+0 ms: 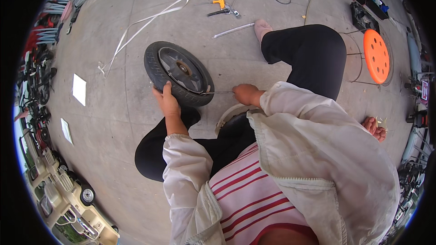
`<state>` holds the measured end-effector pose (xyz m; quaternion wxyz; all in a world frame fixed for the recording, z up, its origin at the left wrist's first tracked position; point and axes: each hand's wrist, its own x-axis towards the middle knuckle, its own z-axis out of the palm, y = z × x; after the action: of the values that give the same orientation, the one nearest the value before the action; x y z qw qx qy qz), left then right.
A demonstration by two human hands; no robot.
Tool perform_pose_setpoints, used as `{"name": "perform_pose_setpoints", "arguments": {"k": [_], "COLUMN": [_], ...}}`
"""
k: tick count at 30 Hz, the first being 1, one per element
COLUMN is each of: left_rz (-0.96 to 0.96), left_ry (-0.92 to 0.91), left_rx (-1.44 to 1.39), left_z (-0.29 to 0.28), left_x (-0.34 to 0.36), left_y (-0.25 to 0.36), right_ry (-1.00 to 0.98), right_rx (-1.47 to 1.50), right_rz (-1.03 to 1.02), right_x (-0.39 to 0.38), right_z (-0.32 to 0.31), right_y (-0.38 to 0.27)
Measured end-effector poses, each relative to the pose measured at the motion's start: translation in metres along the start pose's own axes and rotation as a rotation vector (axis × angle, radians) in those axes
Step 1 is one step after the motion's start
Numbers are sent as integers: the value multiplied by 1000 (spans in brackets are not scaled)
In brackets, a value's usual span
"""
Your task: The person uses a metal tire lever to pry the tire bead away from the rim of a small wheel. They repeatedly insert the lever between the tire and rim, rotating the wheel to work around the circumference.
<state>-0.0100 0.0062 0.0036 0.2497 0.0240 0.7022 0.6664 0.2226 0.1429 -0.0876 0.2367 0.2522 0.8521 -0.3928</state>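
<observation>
A small spoked wheel with a black tyre (153,67) stands tilted on the floor in front of me, its dark rim (171,59) facing up and to the right. My left hand (168,103) grips the near side of the tyre, the thumb on the sidewall and the fingers curled beneath. Closed around one end of a thin metal lever (222,92) is my right hand (247,94), to the right of the wheel. The lever's far tip meets the wheel where tyre and rim join. How deep the tip sits is hidden.
Beyond the wheel lie a metal bar (234,30), a yellow-handled tool (221,3), a dark hooked rod (278,1) and a white strap (156,15). An orange stool (376,59) stands right, near a black tool case (361,17). Motorbikes line the left; a tan vehicle (84,220) is lower left.
</observation>
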Motion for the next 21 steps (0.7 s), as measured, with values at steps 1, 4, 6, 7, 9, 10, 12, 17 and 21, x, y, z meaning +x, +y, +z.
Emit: {"name": "perform_pose_setpoints", "arguments": {"k": [1, 4, 6, 7, 9, 10, 12, 17, 21], "left_rz": [19, 34, 81, 109, 217, 238, 279, 181, 282], "left_ry": [-40, -67, -94, -79, -106, -100, -83, 111, 111], "left_rx": [-24, -16, -26, -11, 29, 65, 138, 286, 293], "left_z": [5, 22, 30, 31, 35, 35, 35, 41, 36], "left_x": [-1, -5, -4, -3, 1, 1, 1, -15, -9], "left_y": [1, 2, 2, 0, 2, 3, 4, 12, -3], "right_ry": [24, 115, 192, 218, 271, 294, 268, 297, 306], "right_rx": [-8, -14, 1, -11, -28, -37, -66, -113, -142], "right_rz": [-21, -82, -134, -153, -155, -160, -122, -88, -105], "right_x": [1, 1, -3, -2, -2, -3, -6, -13, -14], "right_z": [-3, -12, -18, -19, -20, -22, -25, -30, -30], "right_y": [3, 6, 1, -2, -1, -3, -7, -10, -12]}}
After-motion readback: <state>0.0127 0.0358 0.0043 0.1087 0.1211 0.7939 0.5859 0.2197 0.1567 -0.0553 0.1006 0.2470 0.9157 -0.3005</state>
